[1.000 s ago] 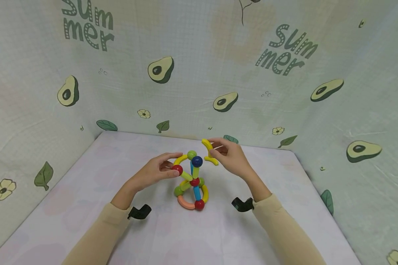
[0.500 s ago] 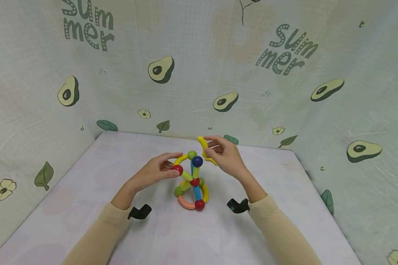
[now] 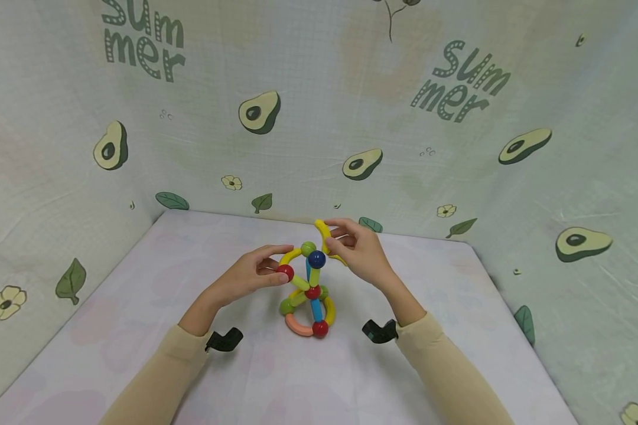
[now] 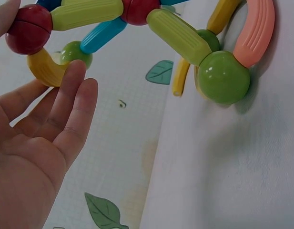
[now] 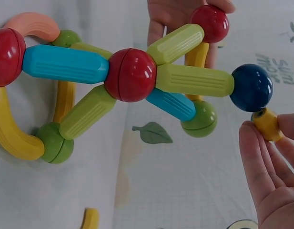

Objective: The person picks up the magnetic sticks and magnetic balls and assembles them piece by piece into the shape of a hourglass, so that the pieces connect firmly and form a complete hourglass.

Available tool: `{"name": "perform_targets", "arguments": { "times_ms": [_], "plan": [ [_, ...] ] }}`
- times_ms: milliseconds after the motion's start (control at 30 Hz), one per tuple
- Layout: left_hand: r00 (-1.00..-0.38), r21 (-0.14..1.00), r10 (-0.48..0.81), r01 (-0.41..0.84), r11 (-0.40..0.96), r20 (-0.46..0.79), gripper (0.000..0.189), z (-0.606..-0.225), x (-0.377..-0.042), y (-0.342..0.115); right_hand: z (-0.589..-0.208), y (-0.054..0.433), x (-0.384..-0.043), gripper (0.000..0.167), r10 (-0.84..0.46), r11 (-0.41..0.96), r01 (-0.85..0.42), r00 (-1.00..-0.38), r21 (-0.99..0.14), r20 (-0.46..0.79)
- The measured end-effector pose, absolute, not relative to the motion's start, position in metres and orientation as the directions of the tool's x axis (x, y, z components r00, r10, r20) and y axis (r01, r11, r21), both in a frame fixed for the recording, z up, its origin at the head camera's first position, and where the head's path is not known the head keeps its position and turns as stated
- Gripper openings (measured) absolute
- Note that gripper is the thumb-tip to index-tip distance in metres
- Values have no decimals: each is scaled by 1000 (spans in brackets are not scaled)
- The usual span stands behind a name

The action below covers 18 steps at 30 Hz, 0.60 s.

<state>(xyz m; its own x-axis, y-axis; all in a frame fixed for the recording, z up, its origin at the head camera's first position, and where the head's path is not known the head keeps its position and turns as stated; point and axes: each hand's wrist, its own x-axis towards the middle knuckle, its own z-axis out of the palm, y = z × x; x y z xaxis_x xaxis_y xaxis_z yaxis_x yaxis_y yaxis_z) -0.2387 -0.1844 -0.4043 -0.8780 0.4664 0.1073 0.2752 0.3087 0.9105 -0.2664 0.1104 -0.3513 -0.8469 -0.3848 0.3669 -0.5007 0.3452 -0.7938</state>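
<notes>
A building-toy structure of coloured balls and ribbed rods stands on the table, with a red ball (image 3: pixel 312 291) at its centre. On its upper left, my left hand (image 3: pixel 247 273) pinches it, thumb on a red ball (image 4: pixel 28 29) and fingers against a yellow curved rod (image 4: pixel 45 71). My right hand (image 3: pixel 365 251) pinches another yellow curved rod (image 3: pixel 322 230) between thumb and fingers. In the right wrist view this rod's end (image 5: pixel 259 114) is at the underside of the dark blue ball (image 5: pixel 251 88), seemingly touching it. The fingers partly cover the rod.
A loose yellow curved rod (image 3: pixel 339 260) lies on the table behind the structure, partly hidden by my right hand. The structure's base ring includes a salmon curved rod (image 3: pixel 298 325) and a red ball (image 3: pixel 320 329). Printed cloth (image 3: pixel 308 195) rises behind the table.
My right hand has moved left with the yellow curved rod, bringing it to the dark blue ball. My left hand and the structure have stayed in place.
</notes>
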Motion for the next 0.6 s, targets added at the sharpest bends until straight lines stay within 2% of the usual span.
{"name": "perform_targets", "arguments": {
  "times_ms": [600],
  "plan": [
    [-881, 905, 461, 278, 322, 106, 68, -402, -237, -184, -348, 109, -264, 40, -385, 354, -480, -857, -802, 343]
  ]
}}
